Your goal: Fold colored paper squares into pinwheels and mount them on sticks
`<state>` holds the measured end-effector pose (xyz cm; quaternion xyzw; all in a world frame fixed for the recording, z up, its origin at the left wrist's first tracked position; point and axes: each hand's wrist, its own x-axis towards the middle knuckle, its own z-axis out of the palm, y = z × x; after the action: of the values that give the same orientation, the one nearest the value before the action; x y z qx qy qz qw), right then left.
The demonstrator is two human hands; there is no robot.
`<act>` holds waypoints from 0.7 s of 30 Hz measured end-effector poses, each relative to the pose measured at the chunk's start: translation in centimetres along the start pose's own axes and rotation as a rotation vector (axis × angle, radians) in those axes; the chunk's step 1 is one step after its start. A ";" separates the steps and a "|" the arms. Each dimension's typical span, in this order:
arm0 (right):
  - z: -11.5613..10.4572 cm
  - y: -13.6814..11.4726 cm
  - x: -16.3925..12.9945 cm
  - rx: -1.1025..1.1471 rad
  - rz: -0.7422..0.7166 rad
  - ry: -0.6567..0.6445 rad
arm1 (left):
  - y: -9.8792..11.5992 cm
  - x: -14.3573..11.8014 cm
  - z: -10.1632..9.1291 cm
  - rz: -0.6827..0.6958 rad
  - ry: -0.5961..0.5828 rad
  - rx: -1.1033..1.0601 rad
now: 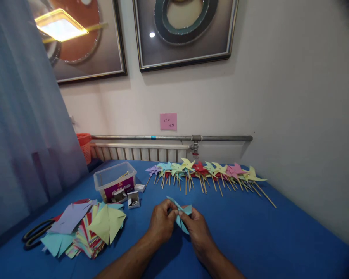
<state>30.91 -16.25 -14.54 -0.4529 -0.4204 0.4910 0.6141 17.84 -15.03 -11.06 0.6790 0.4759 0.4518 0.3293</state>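
- Scanning from the left, I see scissors (35, 234) and a paper stack (84, 228) on the bench (264, 232).
- Left hand (161, 221) pinches the teal paper (182, 217) at centre, above the bench.
- Right hand (196, 226) grips its other side.
- I judge it light, floppy, easily creased; hold by the folded tips.

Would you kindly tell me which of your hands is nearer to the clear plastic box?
Left. The left hand sits just right of the clear plastic box, while the right hand lies farther right, beyond the teal paper both hands pinch.
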 end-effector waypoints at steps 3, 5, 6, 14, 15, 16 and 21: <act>0.0 -0.1 0.0 -0.008 0.003 0.001 | 0.1 0.0 0.0 0.000 0.002 -0.008; 0.0 -0.1 -0.1 -0.014 0.006 0.000 | 0.1 -0.1 0.0 -0.001 -0.001 -0.007; 0.0 -0.2 -0.1 -0.020 0.004 0.000 | 0.1 -0.1 0.0 -0.002 -0.002 -0.005; 0.0 -0.3 -0.1 -0.036 0.003 -0.004 | 0.1 0.0 -0.1 -0.008 -0.005 -0.009; 0.0 -0.3 -0.1 -0.037 0.004 -0.001 | 0.1 0.0 -0.2 -0.006 -0.005 -0.009; 0.0 -0.4 -0.1 -0.041 0.005 0.002 | 0.1 0.0 -0.2 -0.005 -0.004 -0.006; 0.0 -0.5 -0.2 -0.041 -0.006 -0.001 | 0.2 0.0 -0.2 -0.013 0.000 0.006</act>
<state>30.96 -16.53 -14.04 -0.4640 -0.4321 0.4807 0.6058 17.69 -15.06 -10.83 0.6771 0.4816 0.4480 0.3300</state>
